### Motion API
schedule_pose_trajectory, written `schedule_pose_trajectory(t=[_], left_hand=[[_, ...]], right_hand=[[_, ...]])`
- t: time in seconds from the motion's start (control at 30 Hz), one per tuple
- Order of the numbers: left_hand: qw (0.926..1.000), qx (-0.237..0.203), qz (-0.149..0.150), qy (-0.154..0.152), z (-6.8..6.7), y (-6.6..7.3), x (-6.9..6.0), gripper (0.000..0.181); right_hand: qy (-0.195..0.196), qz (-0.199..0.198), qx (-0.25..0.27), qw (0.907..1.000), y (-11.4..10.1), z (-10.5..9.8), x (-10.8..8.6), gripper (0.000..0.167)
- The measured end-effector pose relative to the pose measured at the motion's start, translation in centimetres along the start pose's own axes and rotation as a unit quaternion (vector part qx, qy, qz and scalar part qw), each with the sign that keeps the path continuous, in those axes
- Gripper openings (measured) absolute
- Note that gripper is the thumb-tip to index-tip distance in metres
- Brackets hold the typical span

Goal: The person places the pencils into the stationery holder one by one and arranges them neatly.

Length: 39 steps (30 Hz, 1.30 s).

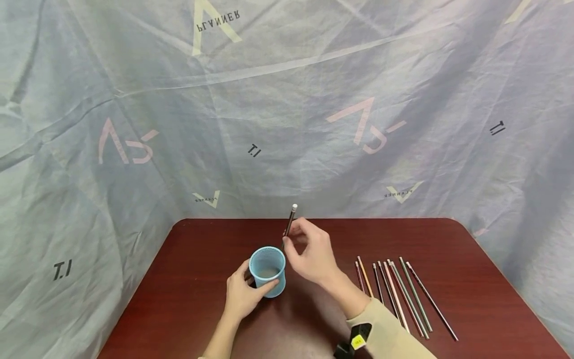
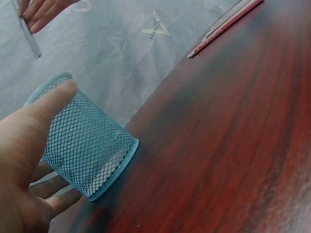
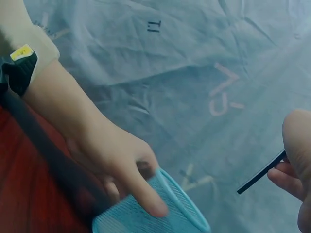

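Observation:
My left hand [image 1: 242, 294] grips a light blue mesh pen cup [image 2: 90, 141], with the thumb across its near side and the fingers behind it. The cup's mouth faces up, and its bare inner floor shows in the head view. Above and right of the rim, my right hand [image 1: 314, 252] pinches a dark pencil [image 1: 290, 219] between thumb and fingers. The white eraser end points up. In the right wrist view the pencil's dark lower end [image 3: 260, 174] hangs free, apart from the cup. Part of the pencil is hidden by the fingers.
Several pencils [image 1: 414, 294] in dark, orange, pink, red and green lie side by side on the red-brown table [image 1: 202, 249], to the right and partly behind my right forearm. A grey printed cloth [image 1: 287, 124] hangs behind the table.

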State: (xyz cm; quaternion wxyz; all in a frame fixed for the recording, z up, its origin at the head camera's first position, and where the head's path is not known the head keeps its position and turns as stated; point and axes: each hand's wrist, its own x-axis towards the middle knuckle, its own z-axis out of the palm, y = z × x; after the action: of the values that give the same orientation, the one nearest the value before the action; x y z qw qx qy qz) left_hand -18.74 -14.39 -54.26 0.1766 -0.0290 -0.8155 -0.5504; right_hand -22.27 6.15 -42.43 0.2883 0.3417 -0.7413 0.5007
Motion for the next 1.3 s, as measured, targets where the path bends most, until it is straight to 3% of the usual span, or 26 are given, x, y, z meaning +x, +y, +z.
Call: schedule_pose_trajectory(t=[0.23, 0.53, 0.97, 1.3], left_hand=[[0.9999, 0.007, -0.004, -0.008, -0.1, -0.2, 0.1, 0.075], [0.9997, 0.019, 0.003, -0.011, -0.1, -0.2, 0.0, 0.073], [0.9994, 0.029, 0.009, -0.014, -0.5, -0.2, -0.1, 0.069], [0.9991, 0.037, 0.013, -0.018, -0.4, -0.4, 0.0, 0.068]], right_hand=[[-0.052, 0.029, 0.006, 0.9982, -0.3, 2.8, -0.2, 0.013], [-0.099, 0.068, -0.025, 0.9924, 0.4, 4.3, -0.9, 0.011], [-0.205, 0.112, -0.09, 0.9681, 0.6, 5.9, -0.9, 0.007], [-0.231, 0.129, -0.121, 0.9566, 0.8, 6.4, -0.9, 0.007]])
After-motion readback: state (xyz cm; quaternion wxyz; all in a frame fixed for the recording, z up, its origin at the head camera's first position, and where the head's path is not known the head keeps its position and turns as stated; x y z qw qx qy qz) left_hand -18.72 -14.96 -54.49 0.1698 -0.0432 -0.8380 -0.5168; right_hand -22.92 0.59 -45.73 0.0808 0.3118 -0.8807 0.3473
